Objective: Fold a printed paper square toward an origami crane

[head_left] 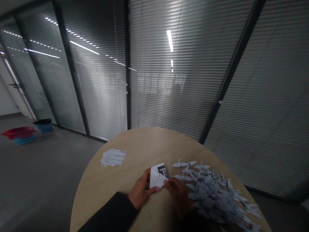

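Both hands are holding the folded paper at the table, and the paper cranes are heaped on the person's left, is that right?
No, wrong side: the head view shows the paper cranes heaped on the person's right. The left hand and right hand do hold the folded paper at the table.

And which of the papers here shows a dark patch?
The folded paper held between the left hand and right hand. The stacked sheets show only thin lines; the piled paper cranes look pale.

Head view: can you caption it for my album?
Left hand and right hand hold folded paper beside paper cranes on a round table.
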A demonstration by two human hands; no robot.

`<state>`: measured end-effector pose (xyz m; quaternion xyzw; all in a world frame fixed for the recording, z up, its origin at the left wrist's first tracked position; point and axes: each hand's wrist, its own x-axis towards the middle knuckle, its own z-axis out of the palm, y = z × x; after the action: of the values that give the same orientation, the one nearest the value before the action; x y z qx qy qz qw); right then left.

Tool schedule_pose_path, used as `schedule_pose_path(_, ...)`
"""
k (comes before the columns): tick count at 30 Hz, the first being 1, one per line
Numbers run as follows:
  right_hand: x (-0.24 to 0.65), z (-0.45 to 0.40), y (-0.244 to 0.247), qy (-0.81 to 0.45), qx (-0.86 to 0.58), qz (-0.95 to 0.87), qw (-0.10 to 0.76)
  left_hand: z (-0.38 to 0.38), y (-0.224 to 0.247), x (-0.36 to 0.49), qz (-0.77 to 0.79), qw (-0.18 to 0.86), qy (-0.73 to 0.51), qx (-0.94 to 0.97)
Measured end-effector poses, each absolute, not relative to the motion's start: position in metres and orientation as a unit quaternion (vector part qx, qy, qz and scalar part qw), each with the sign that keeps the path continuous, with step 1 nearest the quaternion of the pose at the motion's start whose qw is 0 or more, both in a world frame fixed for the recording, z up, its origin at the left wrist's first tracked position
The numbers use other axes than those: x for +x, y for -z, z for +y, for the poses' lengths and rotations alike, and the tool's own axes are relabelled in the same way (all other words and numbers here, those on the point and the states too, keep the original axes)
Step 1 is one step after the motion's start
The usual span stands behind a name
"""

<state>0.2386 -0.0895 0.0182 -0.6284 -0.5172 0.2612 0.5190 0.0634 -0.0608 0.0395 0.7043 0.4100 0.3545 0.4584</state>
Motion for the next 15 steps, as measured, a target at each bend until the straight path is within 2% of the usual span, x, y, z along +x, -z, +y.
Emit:
schedule_pose_path(5, 0.2348, -0.0914, -0.0174, -0.283, -0.623, -0.525, 0.506, -0.0619, -0.0385, 0.0628, 0.400, 0.430, -0.347, 0.731)
schedule_pose_path(15, 0.2351, -0.0909, -0.0135, -0.280, -0.601, -0.541, 0.518, -0.0595, -0.0339, 0.0646, 0.413, 0.463, -0.373, 0.690)
